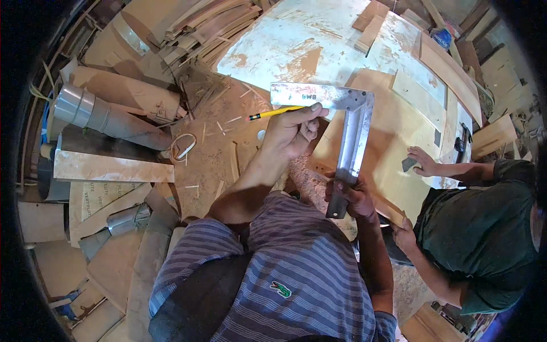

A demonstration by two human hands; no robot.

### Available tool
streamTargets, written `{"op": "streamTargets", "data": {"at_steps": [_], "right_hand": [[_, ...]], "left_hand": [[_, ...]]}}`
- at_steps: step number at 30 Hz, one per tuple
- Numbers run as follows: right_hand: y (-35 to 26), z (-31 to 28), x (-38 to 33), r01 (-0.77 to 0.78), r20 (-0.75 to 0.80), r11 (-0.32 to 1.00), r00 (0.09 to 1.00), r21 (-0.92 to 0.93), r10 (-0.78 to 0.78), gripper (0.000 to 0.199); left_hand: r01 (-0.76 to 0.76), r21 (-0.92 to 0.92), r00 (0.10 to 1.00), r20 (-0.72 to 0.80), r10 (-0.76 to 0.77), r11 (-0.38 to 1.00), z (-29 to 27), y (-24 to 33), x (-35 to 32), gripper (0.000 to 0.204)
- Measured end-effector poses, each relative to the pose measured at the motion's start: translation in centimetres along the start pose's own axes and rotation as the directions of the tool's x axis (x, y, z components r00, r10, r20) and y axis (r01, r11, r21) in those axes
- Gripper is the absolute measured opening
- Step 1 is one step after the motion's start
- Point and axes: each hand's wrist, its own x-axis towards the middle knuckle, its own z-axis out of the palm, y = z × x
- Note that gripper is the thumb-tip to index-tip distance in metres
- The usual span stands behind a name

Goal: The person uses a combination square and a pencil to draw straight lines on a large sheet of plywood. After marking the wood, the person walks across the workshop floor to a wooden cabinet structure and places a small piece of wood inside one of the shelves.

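An L-shaped metal square (pixel 354 139) is held up in front of me, its corner at the upper right. Its pale, worn arm points left; its grooved arm slants down to a dark end. My left hand (pixel 297 128) is closed, pinching a yellow pencil (pixel 279 113) just under the pale arm, with the thumb close to the square's lower edge. Whether those fingers also grip the square I cannot tell. My right hand (pixel 358 198) wraps round the lower end of the grooved arm. Behind the square lies a light wooden panel (pixel 379 114) on the worktable.
A co-worker (pixel 484 233) at the right has one hand on the panel with a small grey block (pixel 408 164), the other at its near edge. Wood strips (pixel 371 33) lie on the white, dusty tabletop (pixel 262 51). Metal ducts (pixel 108 117) and boards (pixel 114 167) crowd the left.
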Motion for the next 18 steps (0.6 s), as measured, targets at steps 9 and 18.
{"op": "streamTargets", "data": {"at_steps": [9,18], "right_hand": [[0.44,-0.49,0.19,-0.013,-0.031,1.0,0.999,-0.025,0.012,0.038],[-0.17,0.22,0.13,0.007,-0.091,0.993,0.996,-0.118,-0.018,0.034]], "left_hand": [[0.011,-0.007,0.998,0.069,-0.011,1.0,-0.36,0.05,0.06,0.015],[-0.009,0.007,0.994,0.109,0.009,1.0,-0.42,-0.1,0.15,0.011]]}}
